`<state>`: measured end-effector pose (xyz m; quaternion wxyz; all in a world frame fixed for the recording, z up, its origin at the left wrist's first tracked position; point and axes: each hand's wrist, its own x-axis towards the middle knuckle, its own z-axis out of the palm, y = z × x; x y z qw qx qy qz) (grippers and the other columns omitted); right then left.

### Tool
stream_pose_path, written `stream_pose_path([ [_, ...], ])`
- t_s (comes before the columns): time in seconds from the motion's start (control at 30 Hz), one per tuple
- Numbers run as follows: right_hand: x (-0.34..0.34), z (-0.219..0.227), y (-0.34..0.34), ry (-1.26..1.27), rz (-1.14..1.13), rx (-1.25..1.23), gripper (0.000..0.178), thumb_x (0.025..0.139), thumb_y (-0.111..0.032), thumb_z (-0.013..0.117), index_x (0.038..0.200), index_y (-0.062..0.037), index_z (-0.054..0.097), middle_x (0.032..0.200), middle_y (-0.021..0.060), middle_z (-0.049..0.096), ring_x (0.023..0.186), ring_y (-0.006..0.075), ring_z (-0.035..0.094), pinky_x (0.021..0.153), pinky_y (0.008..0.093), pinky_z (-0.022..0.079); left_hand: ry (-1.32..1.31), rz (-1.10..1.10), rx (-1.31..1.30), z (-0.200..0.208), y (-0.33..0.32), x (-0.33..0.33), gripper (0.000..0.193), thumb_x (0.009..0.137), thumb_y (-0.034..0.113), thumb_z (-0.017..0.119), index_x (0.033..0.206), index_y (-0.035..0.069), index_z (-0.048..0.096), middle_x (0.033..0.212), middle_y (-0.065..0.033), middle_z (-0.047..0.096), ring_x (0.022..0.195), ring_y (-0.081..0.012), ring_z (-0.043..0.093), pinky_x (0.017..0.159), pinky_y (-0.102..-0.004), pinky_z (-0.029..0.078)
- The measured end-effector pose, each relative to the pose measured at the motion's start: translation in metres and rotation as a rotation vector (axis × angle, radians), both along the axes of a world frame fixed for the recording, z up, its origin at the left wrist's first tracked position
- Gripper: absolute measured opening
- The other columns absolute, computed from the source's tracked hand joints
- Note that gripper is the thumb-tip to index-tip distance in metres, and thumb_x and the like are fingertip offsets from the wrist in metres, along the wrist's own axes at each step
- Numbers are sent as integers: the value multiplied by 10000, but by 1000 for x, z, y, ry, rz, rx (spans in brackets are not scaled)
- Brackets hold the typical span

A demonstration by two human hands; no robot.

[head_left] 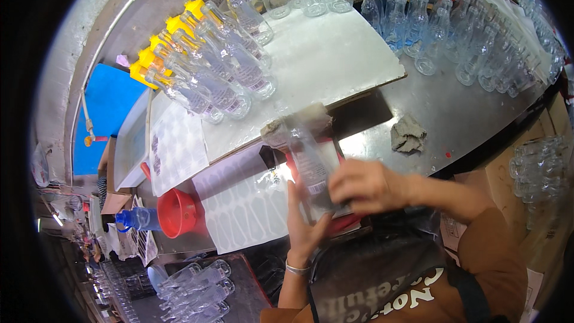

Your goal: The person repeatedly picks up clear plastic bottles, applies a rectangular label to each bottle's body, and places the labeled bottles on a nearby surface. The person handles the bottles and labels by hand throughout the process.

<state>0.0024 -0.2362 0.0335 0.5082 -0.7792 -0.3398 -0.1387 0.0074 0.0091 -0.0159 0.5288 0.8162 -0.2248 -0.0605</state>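
Observation:
A clear glass bottle (307,158) with a printed patch on its side lies tilted in front of me, its neck pointing away and resting against a rolled beige cloth (299,127). My left hand (305,221) grips it near the base, with thumb and fingers on either side. At the bottle's lower right side is my right hand (371,186), its fingers curled in against the glass and blurred by motion. Whether anything small is in those fingers is hidden. Left of the bottle lies a sheet with pale bottle-shaped decals (248,209).
A white board (335,54) carries several bottles with printed patches (221,66). Plain bottles (430,36) crowd the far right, near a crumpled grey cloth (408,134). At left stand a red bucket-like container (178,212) and a blue spray bottle (140,219). More bottles (197,290) lie lower left.

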Motion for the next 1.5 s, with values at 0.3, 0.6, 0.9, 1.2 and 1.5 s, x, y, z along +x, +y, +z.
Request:
stream_pose_path([
  [0.3, 39, 31, -15, 148, -312, 30, 367, 897, -128, 686, 1242, -15, 629, 1086, 221, 702, 981, 331, 710, 863, 363, 555, -51, 28, 13, 3, -4, -3, 1101, 717, 20, 801, 1597, 4, 139, 1509, -199, 445, 1334, -285, 499, 1134, -412, 369],
  [0.6, 32, 22, 38, -422, -1, -399, 99, 773, -176, 655, 778, -79, 640, 822, 72, 638, 848, 269, 638, 688, 404, 543, -29, -36, -7, 15, -3, -8, 974, 786, 27, 731, 1576, -37, 166, 1597, -205, 310, 1437, -306, 373, 1178, -406, 303],
  [0.9, -18, 13, 7, -57, -21, -106, 184, 824, -43, 683, 999, -53, 627, 952, 124, 636, 874, 321, 634, 785, 406, 533, 350, 106, -434, 30, -16, 29, 661, 989, 118, 562, 1563, 0, 254, 1549, -201, 398, 1419, -303, 414, 1161, -415, 332],
  [1.2, 20, 21, -45, 655, -177, 475, 245, 1020, -170, 575, 1170, 0, 665, 1010, 39, 719, 935, 89, 640, 832, 262, 517, 250, 124, -365, 33, -59, 35, 780, 880, -9, 676, 1543, -11, 265, 1409, -144, 489, 1268, -217, 511, 1031, -327, 448],
  [1.5, 19, 95, -25, 253, -227, 60, 420, 873, -383, 702, 1052, -4, 676, 747, 153, 652, 649, 237, 637, 619, 349, 499, -120, -58, -195, 60, -53, 9, 891, 888, 284, 760, 1559, -22, 260, 1510, -221, 440, 1375, -322, 465, 1132, -424, 365],
])
